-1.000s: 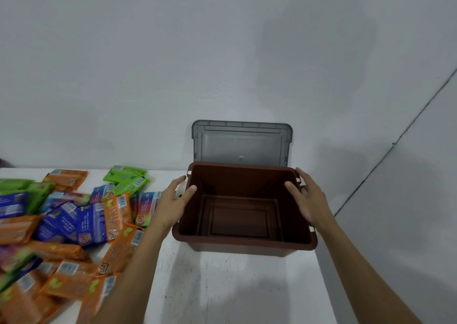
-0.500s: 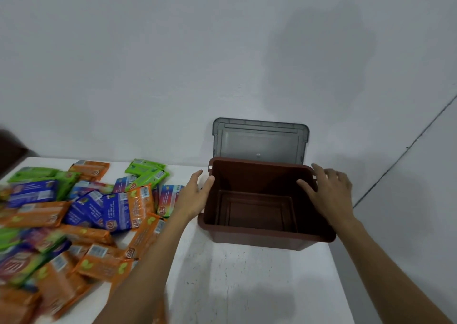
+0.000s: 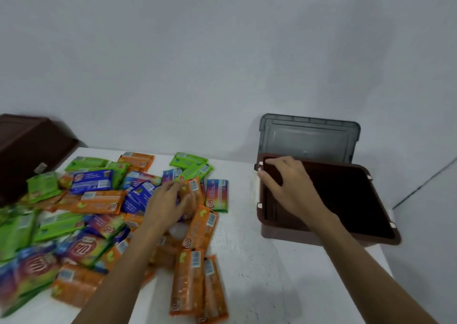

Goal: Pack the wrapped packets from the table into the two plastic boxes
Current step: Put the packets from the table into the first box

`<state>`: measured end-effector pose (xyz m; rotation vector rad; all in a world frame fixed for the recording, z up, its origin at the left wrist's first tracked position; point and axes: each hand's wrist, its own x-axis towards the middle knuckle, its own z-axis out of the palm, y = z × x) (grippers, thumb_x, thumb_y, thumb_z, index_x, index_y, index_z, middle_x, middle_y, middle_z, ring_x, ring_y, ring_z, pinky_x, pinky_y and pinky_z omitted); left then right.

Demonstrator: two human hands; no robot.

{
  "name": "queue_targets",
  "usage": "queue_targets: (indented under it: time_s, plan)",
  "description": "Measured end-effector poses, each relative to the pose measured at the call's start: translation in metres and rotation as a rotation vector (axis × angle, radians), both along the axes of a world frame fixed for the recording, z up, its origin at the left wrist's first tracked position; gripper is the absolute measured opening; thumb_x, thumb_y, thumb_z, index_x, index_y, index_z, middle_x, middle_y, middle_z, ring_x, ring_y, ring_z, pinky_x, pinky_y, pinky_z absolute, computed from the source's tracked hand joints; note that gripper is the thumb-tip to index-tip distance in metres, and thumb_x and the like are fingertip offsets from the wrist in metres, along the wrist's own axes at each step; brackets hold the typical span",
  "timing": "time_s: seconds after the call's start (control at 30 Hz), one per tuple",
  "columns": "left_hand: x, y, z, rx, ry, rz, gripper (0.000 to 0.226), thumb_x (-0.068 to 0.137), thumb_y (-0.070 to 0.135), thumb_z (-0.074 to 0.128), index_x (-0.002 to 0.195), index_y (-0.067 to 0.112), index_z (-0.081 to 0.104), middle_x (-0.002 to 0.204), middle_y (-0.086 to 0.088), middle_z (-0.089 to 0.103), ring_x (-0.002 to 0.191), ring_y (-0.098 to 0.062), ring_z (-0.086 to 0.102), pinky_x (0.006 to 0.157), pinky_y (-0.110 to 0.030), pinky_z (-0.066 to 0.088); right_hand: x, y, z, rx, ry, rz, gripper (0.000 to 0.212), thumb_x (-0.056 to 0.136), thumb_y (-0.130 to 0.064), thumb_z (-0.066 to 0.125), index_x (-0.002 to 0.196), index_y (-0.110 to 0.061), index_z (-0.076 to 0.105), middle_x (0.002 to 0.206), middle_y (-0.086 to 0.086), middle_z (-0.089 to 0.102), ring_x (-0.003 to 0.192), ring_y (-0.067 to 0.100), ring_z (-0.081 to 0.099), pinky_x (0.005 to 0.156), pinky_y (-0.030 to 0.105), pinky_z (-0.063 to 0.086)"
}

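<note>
A heap of wrapped packets (image 3: pixel 99 205), orange, green, blue and rainbow coloured, covers the left half of the white table (image 3: pixel 247 261). My left hand (image 3: pixel 168 205) lies on the heap, fingers spread over an orange packet (image 3: pixel 193 190); whether it grips one I cannot tell. An open brown plastic box (image 3: pixel 366 234) stands at the right, its inside dark and with nothing visible in it. My right hand (image 3: pixel 286 185) rests over the box's near-left corner, fingers curled at the rim. A second brown box (image 3: pixel 24 145) sits at the far left.
A grey lid (image 3: pixel 309 138) leans upright against the wall behind the open box. The table's right edge runs close beside that box. Bare white tabletop lies between the heap and the box.
My left hand left the box's rim and moved left onto the packets. My right hand crossed from the box's right side to its left corner. The view swung left, showing the second box.
</note>
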<state>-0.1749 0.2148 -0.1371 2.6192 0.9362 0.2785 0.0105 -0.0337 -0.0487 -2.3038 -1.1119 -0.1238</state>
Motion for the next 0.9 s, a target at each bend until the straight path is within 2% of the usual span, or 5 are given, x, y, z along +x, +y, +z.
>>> queue_targets:
  time_s: [0.2,0.43,0.53,0.73,0.9]
  plan:
    - [-0.029,0.024,-0.021,0.001,0.093,-0.004,0.053,0.097,0.052,0.038,0.144,0.027,0.041,0.156,-0.006,0.027,0.143,-0.029,0.023,0.116,-0.050,0.023,-0.043,0.064,-0.019,-0.109,-0.011,0.051,0.047,0.097,-0.046,0.053,0.128,-0.012,0.059,0.117,0.009,0.062,0.110,0.028,0.053,0.094,0.037,0.043]
    - [-0.037,0.022,-0.027,0.021,0.008,0.003,0.069,0.091,0.064,0.015,0.134,0.027,0.053,0.155,-0.001,0.033,0.142,-0.023,0.029,0.115,-0.044,0.023,-0.053,0.121,-0.057,-0.431,0.290,-0.093,0.046,0.097,-0.051,0.046,0.116,-0.009,0.051,0.114,0.016,0.060,0.103,0.033,0.059,0.077,0.037,0.046]
    - [-0.037,0.020,-0.027,0.020,-0.011,0.013,0.073,0.089,0.064,0.010,0.134,0.026,0.054,0.154,-0.001,0.033,0.142,-0.021,0.030,0.116,-0.041,0.022,-0.044,0.131,-0.078,-0.430,0.433,-0.187,0.048,0.092,-0.049,0.054,0.116,-0.009,0.052,0.115,0.015,0.061,0.103,0.033,0.061,0.079,0.038,0.050]
    - [-0.037,0.018,-0.026,0.006,-0.029,0.022,0.076,0.086,0.061,0.008,0.133,0.024,0.055,0.154,-0.002,0.034,0.142,-0.020,0.030,0.116,-0.041,0.020,-0.040,0.140,-0.095,-0.446,0.426,-0.290,0.061,0.080,-0.056,0.069,0.122,-0.013,0.053,0.117,0.008,0.057,0.106,0.027,0.060,0.084,0.039,0.053]
    - [-0.038,0.017,-0.023,0.010,-0.017,0.026,0.076,0.086,0.061,0.007,0.133,0.024,0.055,0.154,-0.002,0.034,0.142,-0.020,0.030,0.116,-0.041,0.021,-0.042,0.150,-0.101,-0.272,0.652,-0.364,0.059,0.076,-0.038,0.079,0.122,-0.014,0.049,0.116,0.007,0.059,0.104,0.024,0.061,0.079,0.035,0.053]
